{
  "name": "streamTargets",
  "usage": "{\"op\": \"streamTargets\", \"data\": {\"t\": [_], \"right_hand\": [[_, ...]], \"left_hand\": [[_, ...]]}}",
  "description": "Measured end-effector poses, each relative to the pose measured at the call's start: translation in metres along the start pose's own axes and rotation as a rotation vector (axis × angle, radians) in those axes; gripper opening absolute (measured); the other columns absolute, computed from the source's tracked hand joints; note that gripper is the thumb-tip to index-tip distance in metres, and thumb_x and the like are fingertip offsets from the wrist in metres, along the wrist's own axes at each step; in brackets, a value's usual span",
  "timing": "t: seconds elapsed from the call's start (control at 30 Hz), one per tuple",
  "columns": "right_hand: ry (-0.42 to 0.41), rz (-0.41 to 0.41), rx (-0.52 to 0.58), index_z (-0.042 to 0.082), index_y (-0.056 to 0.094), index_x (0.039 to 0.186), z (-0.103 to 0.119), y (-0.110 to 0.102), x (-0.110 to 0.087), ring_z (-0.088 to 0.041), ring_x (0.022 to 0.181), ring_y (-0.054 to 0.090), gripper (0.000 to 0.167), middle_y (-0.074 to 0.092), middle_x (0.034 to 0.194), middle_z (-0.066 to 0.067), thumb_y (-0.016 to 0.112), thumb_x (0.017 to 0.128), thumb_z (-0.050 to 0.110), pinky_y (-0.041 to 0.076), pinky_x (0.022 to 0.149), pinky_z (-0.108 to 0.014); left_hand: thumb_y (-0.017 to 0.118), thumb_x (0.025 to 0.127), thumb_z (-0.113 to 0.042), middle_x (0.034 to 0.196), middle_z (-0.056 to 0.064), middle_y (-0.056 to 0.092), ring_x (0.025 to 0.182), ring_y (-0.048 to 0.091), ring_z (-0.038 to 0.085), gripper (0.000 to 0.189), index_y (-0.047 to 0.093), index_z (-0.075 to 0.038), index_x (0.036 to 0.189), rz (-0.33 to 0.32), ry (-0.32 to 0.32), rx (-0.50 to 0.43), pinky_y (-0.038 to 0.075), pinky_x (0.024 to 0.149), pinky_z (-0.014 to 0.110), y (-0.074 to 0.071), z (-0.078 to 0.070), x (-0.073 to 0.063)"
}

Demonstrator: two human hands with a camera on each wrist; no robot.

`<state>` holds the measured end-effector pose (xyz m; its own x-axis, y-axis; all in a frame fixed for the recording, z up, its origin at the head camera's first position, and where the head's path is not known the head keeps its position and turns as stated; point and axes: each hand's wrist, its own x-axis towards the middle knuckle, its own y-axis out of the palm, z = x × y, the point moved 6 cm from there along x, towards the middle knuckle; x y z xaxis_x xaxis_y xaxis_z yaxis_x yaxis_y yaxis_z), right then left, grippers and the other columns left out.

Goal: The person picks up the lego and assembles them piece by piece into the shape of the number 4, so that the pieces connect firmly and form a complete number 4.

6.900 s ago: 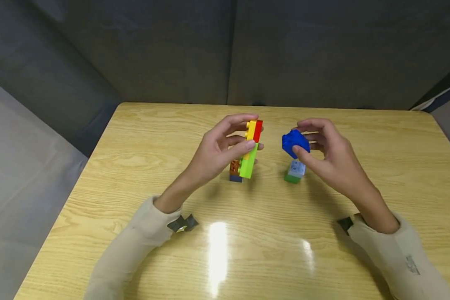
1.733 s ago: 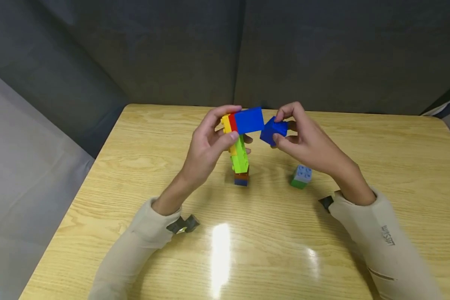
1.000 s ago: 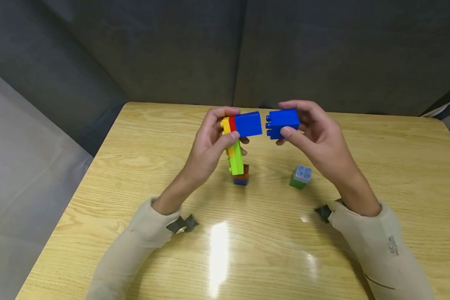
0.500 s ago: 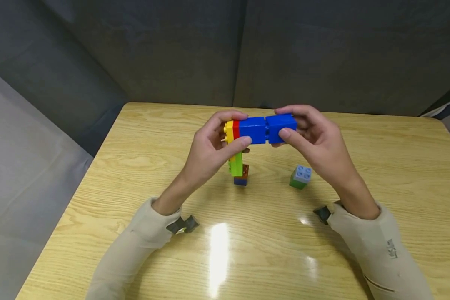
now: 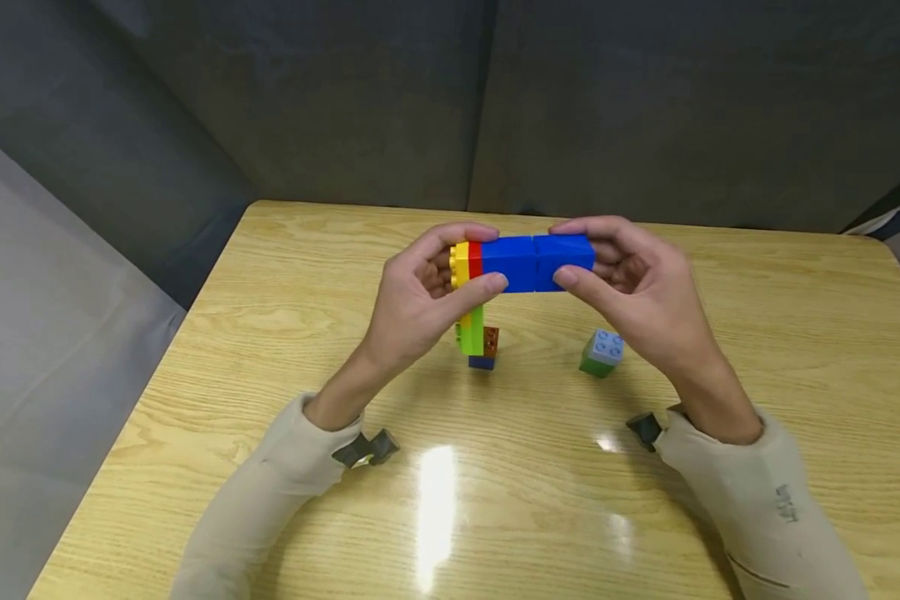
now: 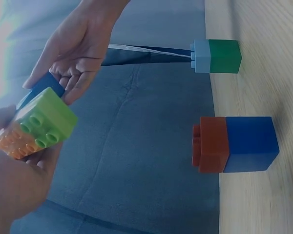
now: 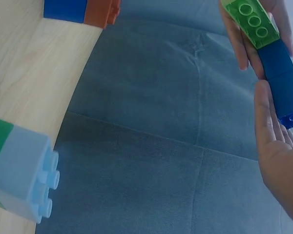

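1. Where gapped half a second ago, now closed to a thin seam between left blue brick and right blue brick.
2. Judged pressed home, lengthening yellow, red and lime-green assembly.
3. Held raised above table, pinched at left blue brick by left hand, at right by right hand.
4. Note, standing apart on table, brown-and-blue stack and light-blue-and-green stack.
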<state>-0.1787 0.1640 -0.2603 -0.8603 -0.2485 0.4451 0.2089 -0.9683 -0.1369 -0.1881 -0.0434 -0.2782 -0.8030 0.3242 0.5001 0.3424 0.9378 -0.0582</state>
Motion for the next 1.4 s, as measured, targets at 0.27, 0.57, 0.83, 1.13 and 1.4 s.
{"op": "streamTargets", "data": {"t": [0.27, 0.57, 0.83, 1.13, 1.4], "right_hand": [[0.036, -0.002, -0.02, -0.008, 0.067, 0.124, -0.003, 0.002, -0.001, -0.019, 0.09, 0.075, 0.033, 0.075, 0.112, -0.014, 0.069, 0.092, -0.014, 0.059, 0.081, -0.023], [0.113, 0.256, -0.193, -0.002, 0.057, 0.133, -0.002, 0.002, -0.004, -0.025, 0.092, 0.064, 0.033, 0.062, 0.124, -0.013, 0.066, 0.101, 0.001, 0.057, 0.08, -0.021], [0.13, 0.455, -0.437, 0.004, 0.053, 0.135, -0.004, 0.007, -0.007, -0.017, 0.1, 0.068, 0.043, 0.065, 0.123, -0.005, 0.074, 0.099, 0.015, 0.058, 0.083, -0.027], [0.157, 0.577, -0.415, 0.027, 0.03, 0.164, -0.013, 0.018, -0.01, -0.01, 0.098, 0.073, 0.08, 0.064, 0.133, -0.008, 0.075, 0.098, 0.02, 0.062, 0.077, -0.033], [0.12, 0.544, -0.461, 0.031, 0.041, 0.16, -0.008, 0.016, -0.011, -0.018, 0.107, 0.069, 0.07, 0.059, 0.142, -0.003, 0.075, 0.099, 0.023, 0.062, 0.077, -0.03]], "left_hand": [[0.066, 0.095, 0.012, 0.128, 0.02, 0.062, 0.101, 0.067, 0.03, 0.04, 0.056, 0.011, 0.133, 0.008, -0.018, 0.008, 0.061, 0.082, 0.033, 0.002, 0.002, -0.002], [0.068, 0.096, 0.002, 0.111, 0.017, 0.07, 0.085, 0.068, 0.03, 0.046, 0.049, 0.002, 0.138, 0.078, -0.151, -0.024, 0.058, 0.071, 0.029, 0.008, 0.007, 0.0], [0.074, 0.094, 0.001, 0.112, 0.013, 0.068, 0.081, 0.069, 0.027, 0.038, 0.054, 0.003, 0.127, 0.181, -0.223, 0.016, 0.059, 0.067, 0.029, 0.014, 0.014, 0.0], [0.084, 0.087, -0.002, 0.117, 0.016, 0.065, 0.085, 0.073, 0.024, 0.074, 0.036, -0.004, 0.144, 0.24, -0.266, 0.096, 0.063, 0.076, 0.038, 0.022, 0.016, -0.003], [0.072, 0.097, -0.002, 0.128, 0.016, 0.062, 0.096, 0.071, 0.021, 0.062, 0.036, -0.001, 0.147, 0.234, -0.236, 0.064, 0.062, 0.079, 0.038, 0.016, 0.015, 0.0]]}}
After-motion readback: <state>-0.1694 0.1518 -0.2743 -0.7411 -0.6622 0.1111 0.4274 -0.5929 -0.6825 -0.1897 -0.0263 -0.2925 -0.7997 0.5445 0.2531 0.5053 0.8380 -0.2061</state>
